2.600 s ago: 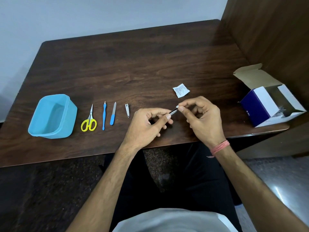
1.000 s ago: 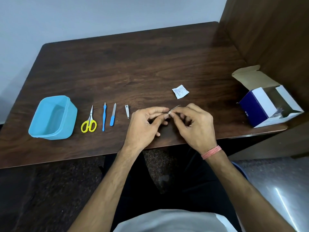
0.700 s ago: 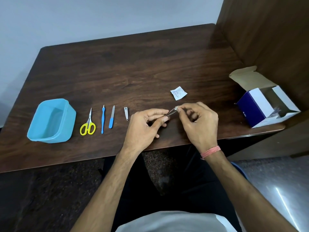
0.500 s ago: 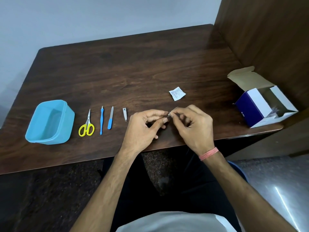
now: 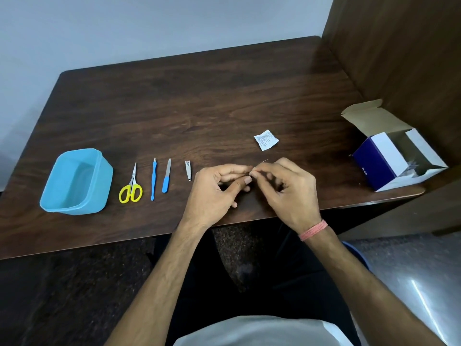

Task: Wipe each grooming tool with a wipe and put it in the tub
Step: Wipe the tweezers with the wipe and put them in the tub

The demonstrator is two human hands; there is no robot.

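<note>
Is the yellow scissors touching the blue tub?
Apart. The head view shows bare table between the yellow scissors and the blue tub.

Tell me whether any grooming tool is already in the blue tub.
No: the blue tub shows only its bare inside, while the scissors and nail clipper lie on the table beside it.

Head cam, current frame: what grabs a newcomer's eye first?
The two hands, left hand and right hand, meet at the table's near edge, pinching a thin metal tool between their fingertips. Left of them lies a neat row: nail clipper, blue file, blue pusher, yellow scissors, then the blue tub. An open box sits far right.
</note>
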